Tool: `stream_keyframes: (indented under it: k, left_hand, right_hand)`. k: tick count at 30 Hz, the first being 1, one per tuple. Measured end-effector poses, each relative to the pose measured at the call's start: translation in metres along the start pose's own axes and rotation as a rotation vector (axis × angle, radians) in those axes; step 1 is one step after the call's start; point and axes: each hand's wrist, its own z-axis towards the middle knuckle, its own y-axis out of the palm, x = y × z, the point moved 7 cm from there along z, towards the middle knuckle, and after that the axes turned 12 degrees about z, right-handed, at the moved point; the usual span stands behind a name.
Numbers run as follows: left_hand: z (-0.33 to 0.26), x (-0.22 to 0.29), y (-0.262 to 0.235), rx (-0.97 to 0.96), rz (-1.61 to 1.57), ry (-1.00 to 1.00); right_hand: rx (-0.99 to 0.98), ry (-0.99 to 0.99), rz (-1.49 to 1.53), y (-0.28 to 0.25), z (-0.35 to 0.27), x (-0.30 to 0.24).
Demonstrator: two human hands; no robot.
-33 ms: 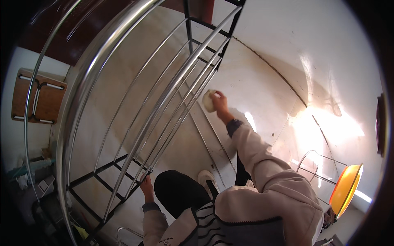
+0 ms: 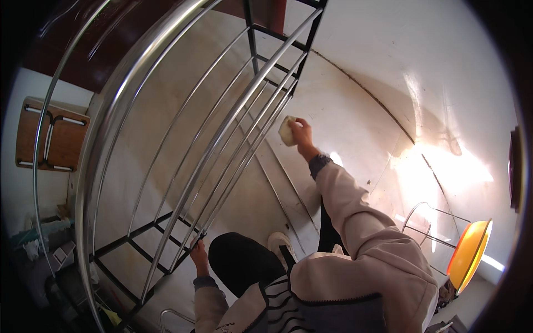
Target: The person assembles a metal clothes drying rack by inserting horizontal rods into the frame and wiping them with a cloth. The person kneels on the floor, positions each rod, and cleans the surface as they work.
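Observation:
A tall metal rack (image 2: 242, 102) with silver tubes and black crosspieces leans across the left half of the view. Low on it, at the black end frame (image 2: 179, 244), my left hand (image 2: 199, 255) is closed around the lower corner. My right arm reaches forward on the other side, and my right hand (image 2: 301, 135) pinches a pale, rounded, palm-sized pad (image 2: 286, 131). This pad is close beside the rack's outer tubes, with a small gap between them. What it is made of cannot be told.
An orange-yellow basin (image 2: 469, 257) rests on a wire stand (image 2: 417, 225) at the right. A wooden folding stool or small table (image 2: 51, 135) leans at the far left. Dark red furniture (image 2: 83, 50) stands behind the rack. A long crack (image 2: 363, 86) runs across the pale floor.
My right hand has shifted slightly to the right with the pale pad, which has turned a little. The rack's far end sits slightly further left. My left hand keeps its grip.

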Motion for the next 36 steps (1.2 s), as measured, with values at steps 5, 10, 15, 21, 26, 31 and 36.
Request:
stream_keyframes:
  k: [5, 10, 15, 21, 26, 31, 36]
  left_hand:
    - [0.002, -0.001, -0.008, 0.041, 0.038, 0.084]
    - [0.004, -0.019, -0.021, 0.08, 0.114, 0.086]
    - [-0.008, 0.023, -0.013, -0.02, 0.367, 0.226]
    - [-0.009, 0.015, -0.017, -0.036, 0.444, 0.048]
    - [-0.011, 0.016, -0.006, -0.002, 0.993, 0.688]
    - [-0.006, -0.005, -0.021, -0.02, 0.362, 0.127]
    - [-0.008, -0.009, -0.007, -0.096, -0.278, -0.277]
  right_hand:
    - [0.261, -0.207, -0.412, -0.006, 0.06, -0.037]
    - [0.273, -0.299, -0.493, 0.03, 0.07, -0.039]
    - [0.392, -0.196, -0.571, 0.031, 0.1, -0.036]
    - [0.448, -0.062, -0.732, 0.041, 0.1, -0.037]
    - [0.395, -0.071, -0.776, 0.048, 0.099, -0.037]
    - [0.394, -0.084, -0.782, 0.05, 0.089, -0.022]
    - [0.326, -0.085, -0.804, 0.059, 0.061, 0.006]
